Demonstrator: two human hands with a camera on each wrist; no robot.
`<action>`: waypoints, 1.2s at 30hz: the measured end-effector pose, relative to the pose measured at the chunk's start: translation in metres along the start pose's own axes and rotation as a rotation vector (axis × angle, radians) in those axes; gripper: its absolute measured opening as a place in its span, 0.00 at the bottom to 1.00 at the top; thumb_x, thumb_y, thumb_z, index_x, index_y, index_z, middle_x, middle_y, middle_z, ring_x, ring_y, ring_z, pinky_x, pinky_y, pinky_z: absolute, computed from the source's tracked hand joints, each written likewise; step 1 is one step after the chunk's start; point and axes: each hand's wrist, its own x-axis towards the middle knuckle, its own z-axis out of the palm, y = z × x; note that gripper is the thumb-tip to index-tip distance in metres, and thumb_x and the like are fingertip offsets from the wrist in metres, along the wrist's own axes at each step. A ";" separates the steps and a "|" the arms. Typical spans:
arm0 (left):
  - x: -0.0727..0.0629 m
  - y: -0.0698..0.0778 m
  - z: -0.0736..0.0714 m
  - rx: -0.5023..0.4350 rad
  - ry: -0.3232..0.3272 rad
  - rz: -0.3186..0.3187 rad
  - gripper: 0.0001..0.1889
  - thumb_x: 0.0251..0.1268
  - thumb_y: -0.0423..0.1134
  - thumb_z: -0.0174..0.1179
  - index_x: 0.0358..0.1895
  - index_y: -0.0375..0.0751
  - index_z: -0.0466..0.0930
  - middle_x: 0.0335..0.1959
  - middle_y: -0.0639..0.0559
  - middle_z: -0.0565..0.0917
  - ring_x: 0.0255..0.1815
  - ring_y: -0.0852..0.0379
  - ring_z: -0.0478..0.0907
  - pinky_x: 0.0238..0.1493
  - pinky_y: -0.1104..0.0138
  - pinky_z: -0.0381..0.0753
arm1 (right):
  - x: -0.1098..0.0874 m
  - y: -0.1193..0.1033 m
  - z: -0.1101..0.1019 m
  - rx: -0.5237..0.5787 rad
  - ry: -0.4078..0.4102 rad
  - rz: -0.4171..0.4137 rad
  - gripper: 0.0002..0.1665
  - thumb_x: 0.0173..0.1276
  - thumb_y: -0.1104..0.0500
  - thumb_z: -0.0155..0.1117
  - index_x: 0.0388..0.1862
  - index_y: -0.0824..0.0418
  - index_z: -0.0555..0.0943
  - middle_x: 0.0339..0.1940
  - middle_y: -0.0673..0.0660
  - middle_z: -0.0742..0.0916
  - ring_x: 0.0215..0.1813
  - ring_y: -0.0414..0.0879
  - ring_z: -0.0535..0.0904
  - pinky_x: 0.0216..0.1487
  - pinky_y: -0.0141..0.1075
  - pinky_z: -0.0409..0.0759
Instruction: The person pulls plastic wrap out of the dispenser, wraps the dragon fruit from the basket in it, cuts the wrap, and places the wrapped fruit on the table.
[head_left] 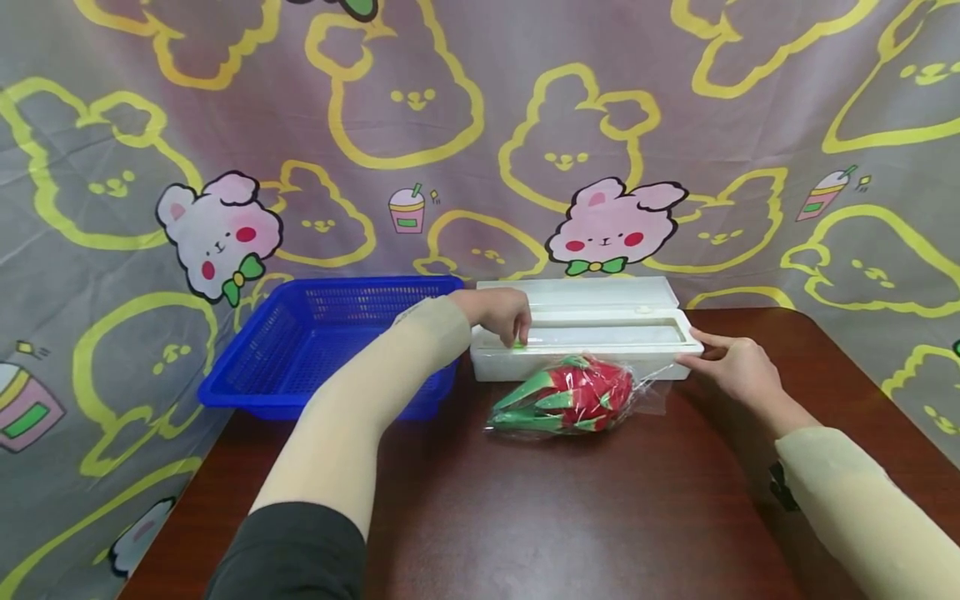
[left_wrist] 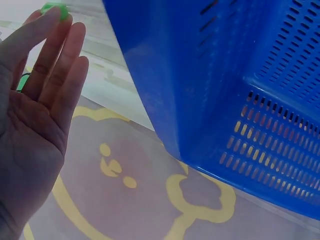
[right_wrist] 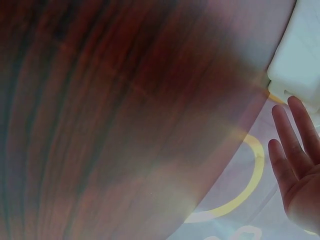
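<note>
A long white box (head_left: 585,363), which looks like a cling film dispenser, stands with its lid (head_left: 577,293) raised at the back. My left hand (head_left: 501,313) reaches to its left part and pinches a small green knob (left_wrist: 56,10) between thumb and fingertips, at the front edge of the opening. My right hand (head_left: 738,371) grips the box's right end, thumb at the front corner and index finger at the end wall. Right before the box lies a red and green dragon fruit (head_left: 573,396) in clear plastic film, its long green tips pointing left.
A blue perforated basket (head_left: 330,287) stands left of the box, behind my left forearm. The dark wooden table (head_left: 585,517) ends at a rounded far right corner. A patterned cloth (head_left: 465,100) hangs behind the table and at its sides.
</note>
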 end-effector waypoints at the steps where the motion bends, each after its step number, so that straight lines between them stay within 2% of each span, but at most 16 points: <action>1: -0.001 -0.002 0.000 0.006 0.000 0.003 0.08 0.51 0.22 0.67 0.33 0.37 0.87 0.23 0.55 0.81 0.24 0.62 0.71 0.28 0.72 0.70 | 0.000 0.000 0.000 0.000 -0.003 0.001 0.44 0.55 0.40 0.74 0.65 0.63 0.74 0.37 0.68 0.87 0.32 0.52 0.79 0.25 0.38 0.69; 6: -0.011 -0.010 0.001 0.024 -0.001 -0.036 0.08 0.50 0.22 0.67 0.31 0.38 0.87 0.23 0.55 0.82 0.25 0.62 0.71 0.29 0.72 0.71 | -0.002 0.001 -0.001 0.005 0.000 -0.006 0.44 0.57 0.39 0.73 0.65 0.63 0.74 0.37 0.67 0.87 0.35 0.54 0.81 0.26 0.39 0.69; 10: -0.018 -0.014 0.002 0.022 0.007 -0.045 0.09 0.50 0.21 0.66 0.31 0.39 0.87 0.24 0.54 0.82 0.26 0.62 0.73 0.30 0.71 0.73 | -0.005 0.005 -0.002 0.001 0.017 -0.019 0.42 0.57 0.42 0.74 0.65 0.64 0.74 0.36 0.67 0.87 0.35 0.55 0.81 0.26 0.39 0.69; 16: -0.024 -0.014 0.003 0.050 0.007 -0.057 0.09 0.49 0.21 0.67 0.31 0.39 0.87 0.24 0.56 0.82 0.25 0.62 0.72 0.28 0.72 0.72 | -0.003 0.006 0.002 0.004 0.018 -0.040 0.43 0.57 0.42 0.74 0.64 0.64 0.74 0.35 0.66 0.88 0.35 0.55 0.82 0.25 0.39 0.70; 27: -0.033 -0.017 0.000 0.129 0.016 -0.080 0.09 0.45 0.22 0.67 0.27 0.40 0.86 0.24 0.56 0.82 0.26 0.60 0.71 0.28 0.71 0.71 | -0.001 0.001 0.000 0.002 0.018 -0.026 0.43 0.57 0.40 0.73 0.65 0.64 0.73 0.37 0.68 0.87 0.37 0.58 0.82 0.25 0.39 0.69; 36: -0.037 -0.021 0.002 0.062 0.017 -0.081 0.11 0.44 0.19 0.65 0.30 0.36 0.87 0.23 0.54 0.83 0.25 0.61 0.73 0.27 0.72 0.72 | 0.000 0.003 0.001 -0.023 -0.002 -0.032 0.43 0.57 0.40 0.73 0.65 0.62 0.73 0.36 0.67 0.87 0.36 0.56 0.81 0.27 0.40 0.69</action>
